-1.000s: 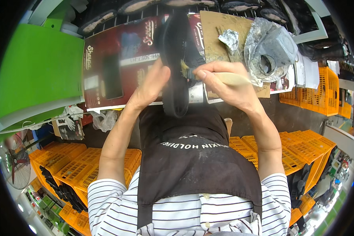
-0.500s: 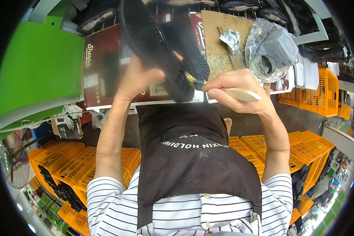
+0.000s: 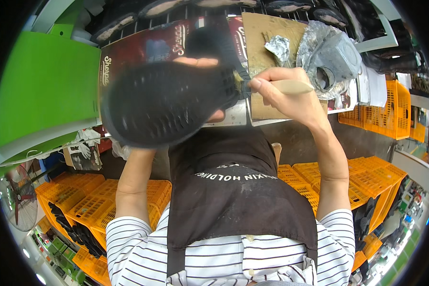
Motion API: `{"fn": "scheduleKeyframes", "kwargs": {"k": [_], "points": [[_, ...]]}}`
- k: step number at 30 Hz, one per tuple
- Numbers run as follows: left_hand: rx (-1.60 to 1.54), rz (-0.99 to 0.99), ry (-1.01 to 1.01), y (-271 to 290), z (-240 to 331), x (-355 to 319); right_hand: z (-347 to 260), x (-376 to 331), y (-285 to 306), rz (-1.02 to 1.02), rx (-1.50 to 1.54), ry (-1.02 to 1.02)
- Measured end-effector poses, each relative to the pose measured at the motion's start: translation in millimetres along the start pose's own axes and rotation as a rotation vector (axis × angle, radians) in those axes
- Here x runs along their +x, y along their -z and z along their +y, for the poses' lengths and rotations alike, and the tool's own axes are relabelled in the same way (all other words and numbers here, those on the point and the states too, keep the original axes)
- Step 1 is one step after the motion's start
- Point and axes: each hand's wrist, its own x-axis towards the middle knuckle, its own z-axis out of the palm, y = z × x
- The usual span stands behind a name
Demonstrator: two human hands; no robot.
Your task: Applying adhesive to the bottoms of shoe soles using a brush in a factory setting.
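A black shoe sole (image 3: 162, 102), slightly blurred, is held up over the work table with its ridged face toward me. My left hand (image 3: 196, 62) grips it from behind, with fingers showing above and below its narrower part; the palm is hidden. My right hand (image 3: 295, 97) is closed around a brush (image 3: 291, 86) with a pale handle. The brush's yellowish bristles meet the sole's right end, though exact contact is hard to make out. Behind, a second black sole (image 3: 209, 42) lies on the dark red printed sheet (image 3: 133, 50).
Right of the soles, a stained tan board (image 3: 269, 107) carries crumpled foil (image 3: 279, 47) and a plastic-wrapped grey container (image 3: 336, 59). A green panel (image 3: 47, 90) borders the left. Dark footwear (image 3: 286, 6) sits on a rack behind. Orange crates (image 3: 374, 176) stand on both sides.
The sole has swung from steeply upright to nearly level, its broad end now at lower left and its ridged face showing. My right hand and brush have risen slightly with its narrow end.
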Motion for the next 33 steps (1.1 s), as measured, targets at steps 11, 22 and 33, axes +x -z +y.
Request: {"fn": "scheduleKeyframes", "kwargs": {"k": [11,22,33], "points": [[-0.957,0.187,0.603,-24.6,-17.1,-19.4,-15.4,4.0,-9.2,0.064,0.319,0.043],[0.049,0.203,-0.295,-31.6,-58.0,-11.3,-28.8,-21.1,-24.6,-0.080,0.435,-0.026],[0.060,0.283,-0.290,-36.1,-75.6,-12.9,2.4,-22.8,-41.4,-0.219,0.957,-0.372]]}}
